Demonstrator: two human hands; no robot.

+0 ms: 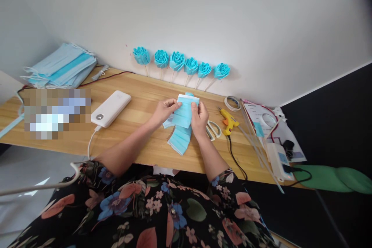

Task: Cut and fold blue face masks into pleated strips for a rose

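Between my two hands is a light-blue pleated face mask piece with a white strip along its top edge. My left hand pinches its left side, the thumb lying on the front. My right hand grips the right side, thumb also in front. Below and behind it, more cut blue mask pieces lie on the wooden table. A pair of scissors rests just right of my right hand, partly hidden by it.
Several blue flowers on sticks lean against the wall. A mask stack and a white power bank are on the left. To the right lie a tape roll, a yellow glue gun with its cord, and a power strip.
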